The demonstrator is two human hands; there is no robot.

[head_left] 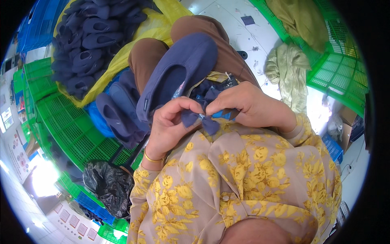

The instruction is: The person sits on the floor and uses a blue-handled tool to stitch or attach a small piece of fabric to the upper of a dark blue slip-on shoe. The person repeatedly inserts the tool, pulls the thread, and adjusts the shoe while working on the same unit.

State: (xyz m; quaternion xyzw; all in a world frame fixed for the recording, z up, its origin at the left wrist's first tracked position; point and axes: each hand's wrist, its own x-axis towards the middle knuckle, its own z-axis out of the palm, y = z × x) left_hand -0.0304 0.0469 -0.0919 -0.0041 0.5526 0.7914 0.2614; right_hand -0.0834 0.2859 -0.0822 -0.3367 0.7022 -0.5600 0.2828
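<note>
A small navy fabric bow [211,126] with a pale shiny bit at its middle is pinched between the fingertips of my left hand [172,122], which wears a gold bangle. My right hand [252,105] is closed, thumb and forefinger meeting at the same bow's middle; a dark strip shows under its fingers. Just beyond both hands, a navy slip-on shoe [199,51] lies across my lap on the brown trousers. More navy bows [213,93] sit in an opened bag behind my fingers, partly hidden by the right hand.
Several navy shoes [111,114] lie left of my knees. Beyond them a yellow bag [156,28] holds a heap of similar shoes. Green plastic crates [77,126] stand at left, others [337,69] at right beside pale green cloth [286,69]. A black plastic bag [107,187] is at lower left.
</note>
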